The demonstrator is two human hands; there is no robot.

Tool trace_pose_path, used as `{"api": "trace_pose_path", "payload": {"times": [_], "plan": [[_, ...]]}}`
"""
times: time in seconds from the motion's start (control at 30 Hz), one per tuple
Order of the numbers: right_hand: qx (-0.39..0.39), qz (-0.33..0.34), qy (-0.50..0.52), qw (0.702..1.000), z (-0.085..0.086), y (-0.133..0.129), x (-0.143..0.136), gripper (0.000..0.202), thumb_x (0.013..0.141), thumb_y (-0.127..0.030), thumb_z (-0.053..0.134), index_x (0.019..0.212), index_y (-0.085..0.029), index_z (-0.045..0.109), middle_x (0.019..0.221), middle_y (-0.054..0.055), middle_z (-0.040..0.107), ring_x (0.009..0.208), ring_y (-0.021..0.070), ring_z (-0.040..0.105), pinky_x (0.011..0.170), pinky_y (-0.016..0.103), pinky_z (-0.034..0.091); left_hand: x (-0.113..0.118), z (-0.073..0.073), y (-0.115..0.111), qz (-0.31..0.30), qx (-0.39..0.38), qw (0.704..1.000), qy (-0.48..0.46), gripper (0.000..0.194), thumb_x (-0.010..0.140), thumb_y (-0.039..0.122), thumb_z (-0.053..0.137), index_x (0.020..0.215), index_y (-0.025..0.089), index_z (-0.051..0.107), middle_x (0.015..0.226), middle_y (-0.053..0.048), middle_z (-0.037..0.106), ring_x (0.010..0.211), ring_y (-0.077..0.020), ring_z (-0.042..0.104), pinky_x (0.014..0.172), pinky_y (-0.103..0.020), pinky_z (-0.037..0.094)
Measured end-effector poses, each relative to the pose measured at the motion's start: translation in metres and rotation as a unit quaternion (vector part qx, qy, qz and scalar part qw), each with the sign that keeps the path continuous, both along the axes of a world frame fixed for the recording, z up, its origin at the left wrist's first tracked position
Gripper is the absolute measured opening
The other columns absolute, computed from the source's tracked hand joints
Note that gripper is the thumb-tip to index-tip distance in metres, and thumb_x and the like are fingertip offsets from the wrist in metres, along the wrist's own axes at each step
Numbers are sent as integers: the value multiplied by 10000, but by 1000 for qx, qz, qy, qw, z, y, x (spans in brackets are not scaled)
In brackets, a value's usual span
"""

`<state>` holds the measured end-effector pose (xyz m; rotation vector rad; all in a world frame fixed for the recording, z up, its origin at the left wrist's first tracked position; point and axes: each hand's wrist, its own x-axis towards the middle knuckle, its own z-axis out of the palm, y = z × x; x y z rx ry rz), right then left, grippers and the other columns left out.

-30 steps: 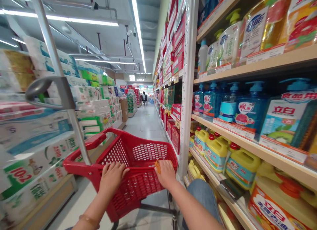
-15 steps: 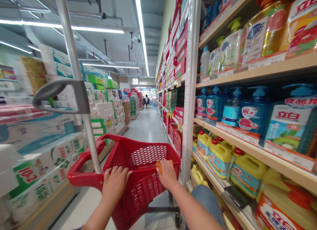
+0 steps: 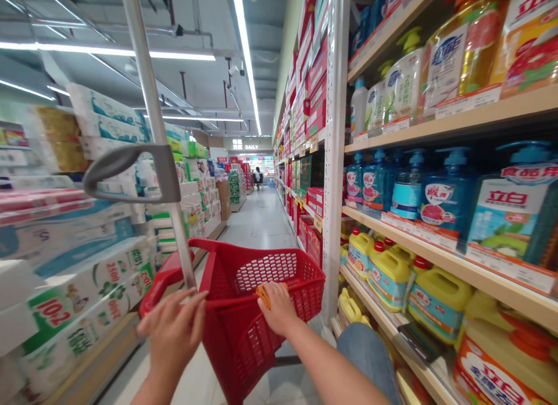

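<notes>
A red shopping cart point(image 3: 261, 312) with a perforated basket stands low in front of me. My right hand point(image 3: 279, 306) is closed on an orange cloth point(image 3: 267, 294), pressed against the near rim of the basket. Beside the cart's red handle point(image 3: 163, 283), my left hand point(image 3: 176, 329) is slightly blurred, its fingers apart and nothing in it. A metal pole point(image 3: 159, 114) with a grey loop grip point(image 3: 131, 172) rises from the handle side. The inside of the basket shows no goods in its visible part.
Shelves point(image 3: 440, 123) of bottles stand close on the right, behind a white perforated post point(image 3: 333, 138). My knee point(image 3: 366, 358) is beside them. Stacked paper packs point(image 3: 87, 294) line the left. A person point(image 3: 257, 176) is far down the aisle point(image 3: 257, 219).
My left hand has come off the cart rim, and its fingers have spread. My right hand and the cloth have moved left along the rim. The cart and pole appear farther right.
</notes>
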<state>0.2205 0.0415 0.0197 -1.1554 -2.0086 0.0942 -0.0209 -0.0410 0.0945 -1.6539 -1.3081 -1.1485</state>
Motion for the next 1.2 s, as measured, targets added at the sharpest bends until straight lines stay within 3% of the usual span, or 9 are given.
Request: {"api": "trace_pose_path", "payload": {"times": [0.07,0.2,0.37,0.53,0.63,0.8,0.93,1.03,1.2], "plan": [[-6,-8,3,1000,2,0,1,348,913,-309,494,1236,-185,525,1235,104,602,1205,253,503,1078,473,332,-28,11,4,71,34,993,-87,298,878,376,482,1028,190,661,1110,-126,658,1123,-278,557,978,-440,392],[12,11,-2,1000,-1,-6,-16,465,918,-313,482,1360,-174,436,1382,117,510,1322,251,407,1119,469,290,-53,18,21,67,-166,984,-12,457,918,440,334,737,201,679,829,-107,713,1034,-304,615,901,-433,462],[17,-33,10,999,-1,2,-20,416,938,-329,451,1328,-187,474,1360,122,529,1307,255,426,1097,489,306,-35,11,18,41,-166,985,-5,490,935,422,329,671,194,674,773,-104,726,944,-273,647,926,-430,465],[-31,-66,32,997,19,20,7,263,939,-266,429,1106,-198,621,1102,84,665,1093,226,580,1005,424,397,-24,7,6,-131,-202,971,3,399,943,384,355,829,226,703,934,-38,746,950,-197,659,999,-369,446],[-39,-22,69,997,32,13,10,290,932,-265,439,1137,-178,625,1137,94,662,1090,219,584,997,400,410,-19,5,13,-185,-186,965,-25,411,948,367,315,843,241,693,1010,-21,734,1097,-196,615,1009,-353,442],[-22,123,136,983,49,-9,2,331,935,-295,438,1195,-187,612,1178,73,657,1101,191,581,999,352,418,9,7,16,-159,-184,967,-76,469,949,366,264,676,224,619,832,-49,701,1030,-230,608,935,-399,446],[-59,119,132,982,59,1,16,310,941,-307,404,1052,-178,664,1050,71,695,999,205,622,920,348,464,30,14,3,-185,-237,953,-46,446,959,346,262,750,222,635,840,-43,694,892,-195,613,888,-375,439],[-93,109,131,981,62,12,32,310,935,-311,404,970,-170,678,979,69,706,949,215,636,886,358,484,32,18,2,-216,-262,940,9,393,956,338,297,898,238,672,965,-41,716,990,-194,613,957,-378,413],[-87,115,202,969,51,-1,33,355,934,-350,442,1176,-169,627,1185,95,657,1131,219,587,1012,389,434,36,14,13,-147,-206,968,9,396,931,311,311,799,232,675,926,-45,725,1169,-242,560,1011,-431,360]]}}
